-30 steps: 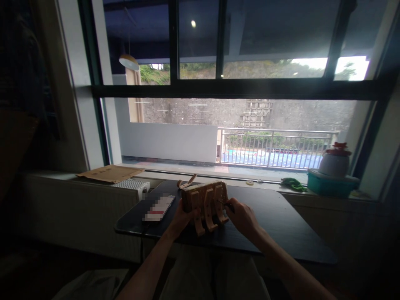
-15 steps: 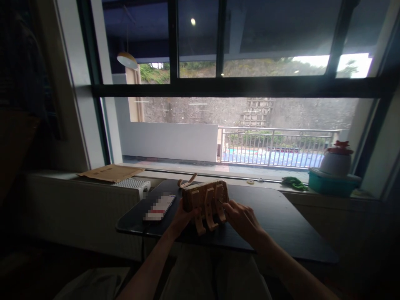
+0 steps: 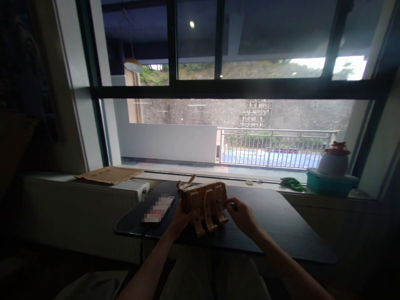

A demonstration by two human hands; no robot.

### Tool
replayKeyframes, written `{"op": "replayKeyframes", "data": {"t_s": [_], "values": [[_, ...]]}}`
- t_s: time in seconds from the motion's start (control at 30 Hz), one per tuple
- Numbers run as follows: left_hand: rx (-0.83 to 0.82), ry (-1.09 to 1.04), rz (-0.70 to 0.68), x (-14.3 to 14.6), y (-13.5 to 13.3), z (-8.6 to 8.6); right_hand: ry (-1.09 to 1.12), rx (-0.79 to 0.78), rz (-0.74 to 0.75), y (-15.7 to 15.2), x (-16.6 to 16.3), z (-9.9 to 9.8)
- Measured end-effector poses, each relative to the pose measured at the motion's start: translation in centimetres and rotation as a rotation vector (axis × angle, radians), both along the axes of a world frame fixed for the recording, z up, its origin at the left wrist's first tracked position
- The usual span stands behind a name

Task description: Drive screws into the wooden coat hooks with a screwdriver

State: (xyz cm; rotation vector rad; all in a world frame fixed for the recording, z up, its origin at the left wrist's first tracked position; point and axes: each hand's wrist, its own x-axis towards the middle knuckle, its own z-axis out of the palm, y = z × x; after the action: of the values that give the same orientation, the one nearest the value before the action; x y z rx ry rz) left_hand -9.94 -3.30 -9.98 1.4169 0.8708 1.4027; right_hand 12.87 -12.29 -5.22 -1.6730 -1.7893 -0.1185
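Observation:
My left hand (image 3: 180,220) is closed around the lower left side of a brown block-shaped piece (image 3: 201,196), holding it tilted over the dark table. Three curved wooden hooks (image 3: 208,210) lie side by side across its face, their bent ends hanging past the lower edge. In my right hand (image 3: 246,216) is a small screwdriver (image 3: 231,205) with a dark handle. Its thin shaft points left at the rightmost hook; whether the tip touches is too small to tell. Behind the block, another wooden hook (image 3: 187,183) rests on the table.
A phone (image 3: 160,208) lies on the dark table (image 3: 275,225), left of my hands. Along the windowsill are a brown paper envelope (image 3: 109,174), a green cloth (image 3: 292,183) and a teal box (image 3: 331,181) with a red-topped white container (image 3: 333,161) on it.
My right hand has drawn back a little to the right from the block, and the screwdriver's handle and shaft show more. My left hand still grips the block in nearly the same place.

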Motion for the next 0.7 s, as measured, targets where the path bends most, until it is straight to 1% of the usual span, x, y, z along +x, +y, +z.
{"op": "replayKeyframes", "data": {"t_s": [0.2,0.3,0.4,0.6,0.7], "values": [[0.001,0.000,-0.007,-0.1,0.2,-0.2,-0.182,0.011,0.098,-1.1,-0.2,0.4],[-0.004,-0.001,-0.011,-0.1,0.2,-0.3,-0.214,0.004,0.119,-1.2,-0.4,0.3],[-0.008,-0.008,-0.015,0.0,0.1,-0.1,-0.181,0.004,0.110,-1.0,-0.5,0.2],[-0.013,-0.030,-0.022,0.2,-0.4,0.5,-0.043,-0.015,0.007,-0.1,-0.1,-0.4],[-0.018,-0.029,-0.020,0.2,-0.5,0.6,-0.031,-0.035,-0.013,0.0,0.0,-0.4]]}}
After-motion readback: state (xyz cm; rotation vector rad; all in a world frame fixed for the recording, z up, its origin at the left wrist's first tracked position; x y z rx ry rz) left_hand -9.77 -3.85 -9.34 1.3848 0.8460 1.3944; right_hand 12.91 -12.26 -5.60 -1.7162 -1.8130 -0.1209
